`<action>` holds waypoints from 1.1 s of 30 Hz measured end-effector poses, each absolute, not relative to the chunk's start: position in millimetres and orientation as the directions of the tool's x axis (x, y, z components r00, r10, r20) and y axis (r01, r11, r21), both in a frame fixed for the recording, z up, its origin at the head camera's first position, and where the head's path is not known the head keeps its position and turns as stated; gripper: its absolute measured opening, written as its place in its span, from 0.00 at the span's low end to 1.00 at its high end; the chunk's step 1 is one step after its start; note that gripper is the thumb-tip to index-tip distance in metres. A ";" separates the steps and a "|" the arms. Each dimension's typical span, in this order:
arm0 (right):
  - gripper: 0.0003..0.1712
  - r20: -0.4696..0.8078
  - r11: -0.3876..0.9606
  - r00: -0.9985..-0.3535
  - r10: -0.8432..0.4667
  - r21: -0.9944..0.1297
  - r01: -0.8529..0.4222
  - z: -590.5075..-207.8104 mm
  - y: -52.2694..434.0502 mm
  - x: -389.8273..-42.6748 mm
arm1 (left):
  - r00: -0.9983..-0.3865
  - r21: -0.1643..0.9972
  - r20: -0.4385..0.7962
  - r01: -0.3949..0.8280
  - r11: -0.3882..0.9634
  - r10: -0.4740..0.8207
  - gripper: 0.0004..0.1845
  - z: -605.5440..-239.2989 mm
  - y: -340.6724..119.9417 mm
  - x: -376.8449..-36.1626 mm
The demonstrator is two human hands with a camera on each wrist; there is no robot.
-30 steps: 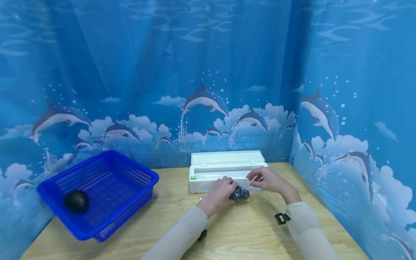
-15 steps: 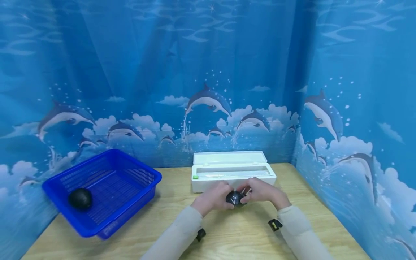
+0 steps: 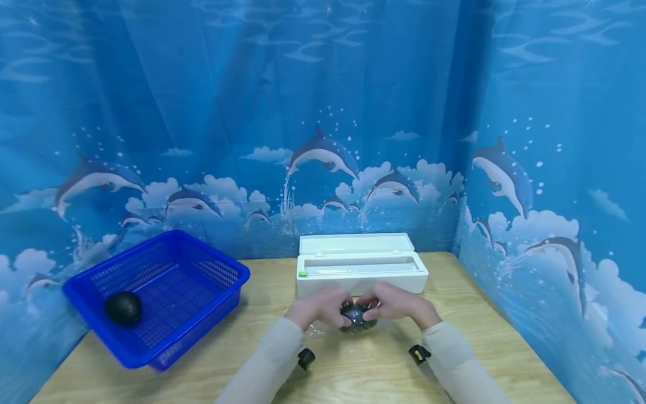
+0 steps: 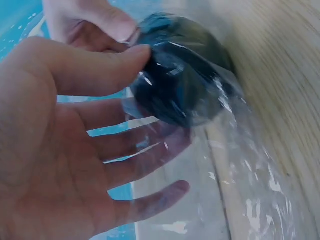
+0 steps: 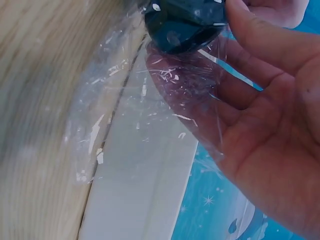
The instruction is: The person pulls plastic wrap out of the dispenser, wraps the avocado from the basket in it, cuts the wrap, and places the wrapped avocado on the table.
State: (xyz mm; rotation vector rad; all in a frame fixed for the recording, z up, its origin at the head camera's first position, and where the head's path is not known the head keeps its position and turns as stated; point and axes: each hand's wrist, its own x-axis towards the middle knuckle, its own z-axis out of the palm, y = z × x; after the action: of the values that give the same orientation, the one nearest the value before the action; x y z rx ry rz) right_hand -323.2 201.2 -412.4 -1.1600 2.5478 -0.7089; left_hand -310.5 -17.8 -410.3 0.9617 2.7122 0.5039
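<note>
Dark rounded object [image 3: 356,317], wrapped in loose clear film [image 5: 95,132], held at the near side of the open white box [image 3: 360,278] on the desk [image 3: 363,373]. Near-round in outline, with long axis and pointing direction impossible to tell. Gripped from one side by left hand [image 3: 322,304], from the other by right hand [image 3: 397,303].
</note>
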 end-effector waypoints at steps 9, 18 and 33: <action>0.16 -0.050 0.582 -0.667 -0.743 -0.541 -0.607 -408.4 197.3 -321.9 | -0.799 0.419 -0.076 0.517 0.746 0.596 0.04 -401.6 -17.6 -302.0; 0.18 -0.052 0.584 -0.671 -0.739 -0.547 -0.600 -411.1 191.7 -318.5 | -0.773 0.471 -0.065 0.534 0.702 0.631 0.10 -406.5 -26.4 -303.5; 0.28 -0.121 0.624 -0.768 -0.629 -0.668 -0.406 -408.4 158.1 -291.0 | -0.761 0.371 0.102 0.626 0.686 0.640 0.14 -393.0 -47.1 -298.0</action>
State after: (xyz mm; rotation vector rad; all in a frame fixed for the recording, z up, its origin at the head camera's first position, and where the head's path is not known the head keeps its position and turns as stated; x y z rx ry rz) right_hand -291.0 158.1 -408.4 -0.8289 2.5066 -0.9069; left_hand -298.0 -47.1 -393.0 1.0713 2.8506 0.6073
